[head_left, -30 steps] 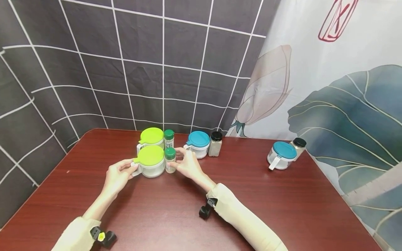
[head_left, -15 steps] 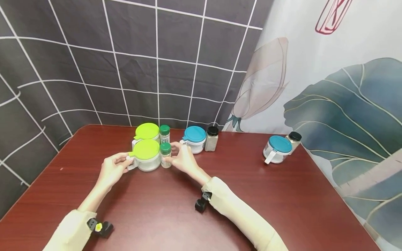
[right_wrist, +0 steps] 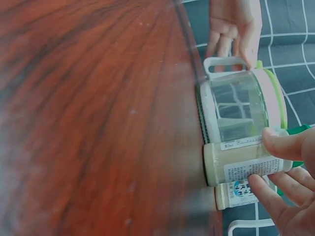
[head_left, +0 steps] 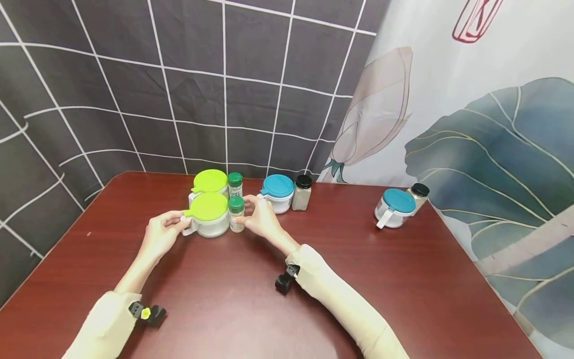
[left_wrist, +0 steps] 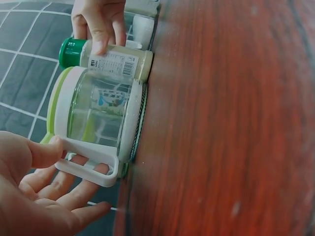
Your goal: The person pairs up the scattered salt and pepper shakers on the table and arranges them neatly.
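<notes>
My left hand [head_left: 158,235] holds the white handle [left_wrist: 88,172] of a clear seasoning jar [head_left: 209,208] with a lime-green lid, thumb on top and fingers behind and through the loop. Against the jar's right side stands a green-capped spice bottle [head_left: 236,214] with a pale filling and a printed label. My right hand [head_left: 263,218] pinches this bottle between thumb and fingers from the right. Both containers stand upright on the table. Just behind them are a second lime-lidded jar [head_left: 211,180] and another green-capped bottle [head_left: 235,184], each partly hidden.
Right of my right hand stand a blue-lidded jar [head_left: 278,187] and a black-capped shaker [head_left: 302,193]. Near the table's right edge are another blue-lidded jar [head_left: 396,207] and black-capped shaker [head_left: 419,194]. A dark tiled-pattern cloth [head_left: 188,89] hangs behind the brown table [head_left: 242,309].
The head view has shifted slightly, moving everything a little up and left. Both hands keep their grips, and the jar and bottle stay side by side.
</notes>
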Motion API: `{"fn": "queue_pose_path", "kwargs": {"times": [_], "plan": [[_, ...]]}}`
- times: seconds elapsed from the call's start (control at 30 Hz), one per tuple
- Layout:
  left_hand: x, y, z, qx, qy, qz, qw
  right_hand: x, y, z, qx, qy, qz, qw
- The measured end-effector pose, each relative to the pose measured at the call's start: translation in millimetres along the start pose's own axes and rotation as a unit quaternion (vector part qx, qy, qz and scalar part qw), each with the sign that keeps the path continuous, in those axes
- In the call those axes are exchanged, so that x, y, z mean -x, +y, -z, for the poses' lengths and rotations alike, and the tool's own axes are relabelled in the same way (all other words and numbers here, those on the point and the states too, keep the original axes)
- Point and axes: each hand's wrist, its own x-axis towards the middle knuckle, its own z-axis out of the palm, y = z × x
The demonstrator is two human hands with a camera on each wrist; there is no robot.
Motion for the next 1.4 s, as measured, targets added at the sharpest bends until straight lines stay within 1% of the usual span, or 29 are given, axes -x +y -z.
{"fn": "queue_pose_path", "kwargs": {"times": [0.2, 0.37, 0.57, 0.73, 0.87, 1.07, 1.17, 1.3, 1.4], "plan": [[-4.0, 1.0, 0.2, 0.008, 0.008, -0.003, 0.9999, -8.0, -1, 2, 0.005, -0.009, -0.005, 0.9999], [-6.1, 0.1, 0.9, 0.01, 0.011, -0.008, 0.9999, -10.6, -1, 1, -0.002, -0.011, -0.011, 0.9999], [-3.3, 1.0, 3.4, -0.009, 0.006, -0.006, 0.9999, -10.0, -1, -2, 0.002, -0.009, -0.019, 0.9998], [-0.8, 1.3, 5.6, -0.025, 0.007, -0.015, 0.9995, -8.6, -3, -3, 0.013, -0.01, -0.025, 0.9995], [-0.4, 1.8, 5.7, -0.02, 0.003, -0.02, 0.9996, -7.1, -3, -2, 0.014, -0.011, -0.025, 0.9995], [-0.3, 3.1, 2.7, -0.012, 0.003, -0.01, 0.9999, -4.7, -4, -1, 0.002, -0.012, -0.025, 0.9996], [0.5, 3.7, 1.1, -0.016, 0.005, -0.001, 0.9998, -2.9, -4, -1, 0.01, -0.012, -0.026, 0.9995], [2.8, 5.4, -0.2, -0.033, 0.008, 0.011, 0.9994, 0.6, -7, -1, 0.02, -0.017, -0.024, 0.9994], [5.1, 7.0, -2.0, -0.056, 0.017, 0.011, 0.9982, 3.0, -9, 0, 0.033, -0.018, -0.02, 0.9991]]}}
